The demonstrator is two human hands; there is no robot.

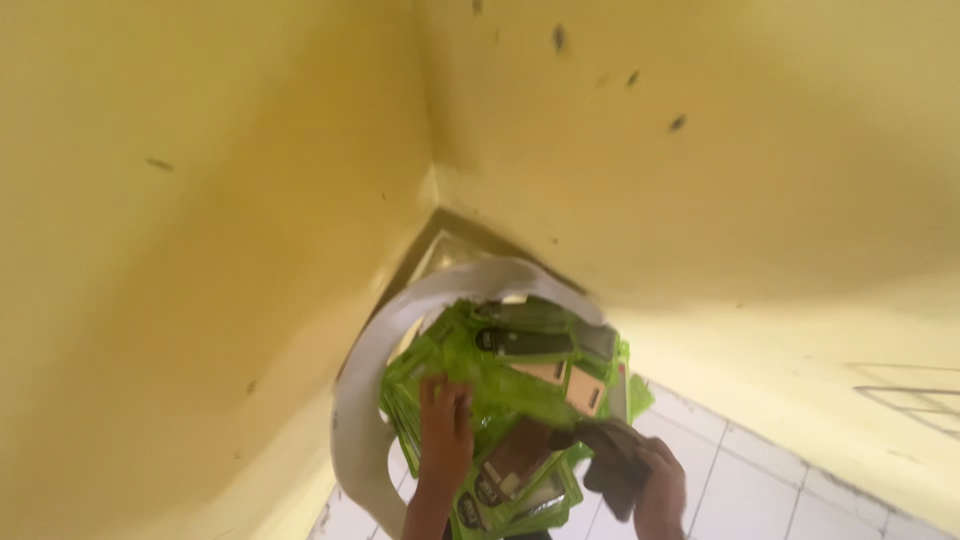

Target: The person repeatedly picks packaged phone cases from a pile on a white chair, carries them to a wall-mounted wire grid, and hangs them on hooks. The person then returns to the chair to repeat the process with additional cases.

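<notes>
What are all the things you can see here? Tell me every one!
green packets: a heap, too many to count, bright green with dark and tan patches, piled inside the white container
white container: one, white, curved rim around the heap, in the room corner
dark object: one, dark grey, at the heap's lower right; blurred, kind unclear
walls: two, yellow with dark specks, meeting in a corner
floor: white tiles, bottom right
left hand: one, resting on the green packets
right hand: one, gripping the dark object
</notes>
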